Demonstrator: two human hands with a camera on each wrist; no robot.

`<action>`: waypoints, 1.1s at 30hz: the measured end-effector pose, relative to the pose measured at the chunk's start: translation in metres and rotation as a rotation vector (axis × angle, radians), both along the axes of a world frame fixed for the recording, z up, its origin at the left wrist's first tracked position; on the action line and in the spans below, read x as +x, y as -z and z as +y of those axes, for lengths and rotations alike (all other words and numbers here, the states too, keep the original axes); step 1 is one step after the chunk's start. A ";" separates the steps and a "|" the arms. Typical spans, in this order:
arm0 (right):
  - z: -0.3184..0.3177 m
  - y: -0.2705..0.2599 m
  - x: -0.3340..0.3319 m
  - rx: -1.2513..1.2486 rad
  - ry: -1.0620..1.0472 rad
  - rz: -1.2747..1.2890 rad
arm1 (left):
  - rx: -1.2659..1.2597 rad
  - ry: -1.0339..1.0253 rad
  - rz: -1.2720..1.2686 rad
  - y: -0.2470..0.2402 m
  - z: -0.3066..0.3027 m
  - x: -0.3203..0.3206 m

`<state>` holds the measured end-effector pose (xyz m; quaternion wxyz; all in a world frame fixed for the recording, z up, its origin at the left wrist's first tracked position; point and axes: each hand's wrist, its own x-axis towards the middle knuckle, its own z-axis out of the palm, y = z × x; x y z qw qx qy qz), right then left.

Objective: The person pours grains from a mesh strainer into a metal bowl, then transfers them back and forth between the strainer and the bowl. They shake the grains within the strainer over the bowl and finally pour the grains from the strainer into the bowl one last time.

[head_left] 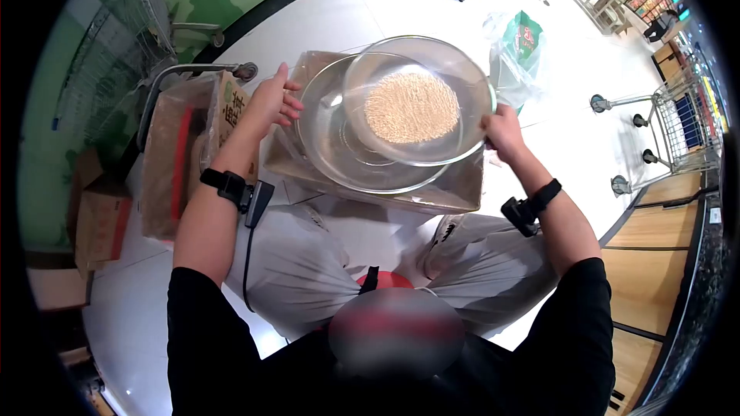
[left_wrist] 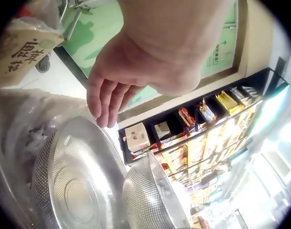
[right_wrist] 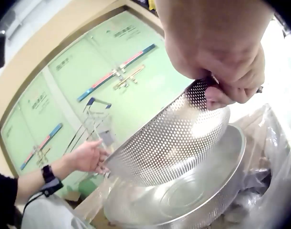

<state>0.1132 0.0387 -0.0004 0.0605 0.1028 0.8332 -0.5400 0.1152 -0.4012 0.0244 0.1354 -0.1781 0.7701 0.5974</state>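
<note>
We see the right hand (head_left: 505, 132) gripping the rim of the colander (head_left: 462, 77), which is tilted and holds grain (head_left: 411, 106) above the larger basin (head_left: 331, 146) on a wrapped box (head_left: 455, 189). The left hand (head_left: 271, 100), fingers relaxed, seems just to touch the basin's rim.

Steel basin (head_left: 327, 142) on box (head_left: 455, 185) (plastic-wrapped)

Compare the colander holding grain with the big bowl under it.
The colander is smaller; the big bowl is wider. The colander holds grain; the big bowl looks empty. The colander is tilted, lifted by the right hand at its rim; the big bowl rests flat on the wrapped box. Both are round, shiny metal.
</note>
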 end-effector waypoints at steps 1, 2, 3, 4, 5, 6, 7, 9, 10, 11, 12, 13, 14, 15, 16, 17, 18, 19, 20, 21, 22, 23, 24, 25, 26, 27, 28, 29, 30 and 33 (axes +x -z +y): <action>-0.011 -0.002 0.005 0.039 -0.038 0.044 | -0.020 -0.004 -0.005 0.001 0.000 -0.001; -0.018 -0.007 0.014 -0.010 -0.075 -0.009 | -0.018 -0.002 -0.003 0.002 0.000 -0.001; -0.017 -0.012 0.020 -0.026 -0.106 -0.046 | -0.020 -0.015 -0.022 0.002 -0.001 0.000; -0.018 -0.014 0.024 -0.047 -0.136 -0.085 | -0.027 -0.029 -0.044 0.002 -0.002 0.000; -0.014 -0.015 0.023 -0.056 -0.136 -0.088 | -0.036 -0.028 -0.048 0.002 -0.004 0.000; -0.005 -0.017 0.019 -0.087 -0.112 -0.116 | -0.020 -0.025 -0.047 0.004 -0.005 0.002; 0.003 -0.017 0.014 -0.117 -0.089 -0.145 | -0.004 -0.022 -0.045 0.004 -0.007 0.003; 0.006 0.007 0.004 -0.031 -0.030 -0.094 | -0.017 -0.015 -0.056 0.006 -0.011 0.000; -0.011 0.001 0.009 -0.014 -0.006 -0.061 | -0.032 -0.007 -0.063 0.007 -0.012 -0.002; -0.021 -0.010 0.020 -0.008 -0.042 -0.032 | -0.030 -0.004 -0.061 0.008 -0.011 -0.003; -0.026 -0.019 0.025 -0.054 -0.156 -0.121 | -0.032 -0.003 -0.075 0.008 -0.012 -0.004; -0.023 -0.015 0.023 -0.021 -0.138 -0.072 | -0.040 -0.002 -0.092 0.009 -0.013 -0.004; -0.016 -0.006 0.020 0.010 -0.120 -0.029 | -0.047 -0.002 -0.098 0.010 -0.017 -0.004; 0.003 0.008 0.007 -0.022 -0.086 -0.100 | -0.030 -0.004 -0.093 0.007 -0.014 -0.002; 0.005 -0.001 0.006 -0.062 -0.051 -0.106 | -0.006 -0.008 -0.086 0.005 -0.012 0.000; 0.004 0.005 0.005 -0.035 -0.011 -0.104 | -0.001 -0.011 -0.088 0.004 -0.013 0.000; 0.001 0.010 0.004 -0.007 0.031 -0.101 | -0.016 -0.010 -0.085 0.002 -0.013 -0.002; -0.013 -0.001 0.015 -0.025 0.009 -0.104 | -0.030 -0.008 -0.080 0.003 -0.013 -0.003; -0.025 -0.015 0.026 -0.045 -0.014 -0.106 | -0.028 -0.006 -0.079 0.004 -0.013 -0.004; -0.025 -0.018 0.026 -0.071 -0.080 -0.142 | -0.054 0.000 -0.099 0.007 -0.015 -0.006; -0.020 -0.013 0.021 -0.076 -0.080 -0.142 | -0.083 0.006 -0.120 0.007 -0.016 -0.005; -0.008 -0.004 0.010 -0.077 -0.045 -0.126 | -0.088 0.006 -0.122 0.008 -0.018 -0.005; -0.007 -0.005 0.006 -0.075 -0.010 -0.111 | -0.069 0.010 -0.111 0.007 -0.018 -0.003; -0.007 -0.005 0.006 -0.120 0.025 -0.117 | -0.045 0.014 -0.099 0.007 -0.016 -0.001; -0.008 -0.004 0.009 -0.115 0.025 -0.117 | -0.039 0.014 -0.099 0.007 -0.016 -0.001; -0.022 -0.015 0.021 -0.109 0.022 -0.106 | -0.050 0.013 -0.096 0.007 -0.015 -0.003; -0.029 -0.020 0.028 -0.106 0.019 -0.096 | -0.062 0.011 -0.094 0.007 -0.015 -0.003; -0.026 -0.016 0.026 -0.085 -0.034 -0.121 | -0.061 0.011 -0.094 0.008 -0.014 -0.003; -0.018 -0.006 0.019 -0.088 -0.035 -0.121 | -0.070 0.023 -0.103 0.009 -0.014 -0.003; -0.005 0.011 0.004 -0.146 0.048 -0.145 | -0.080 0.039 -0.117 0.008 -0.014 0.000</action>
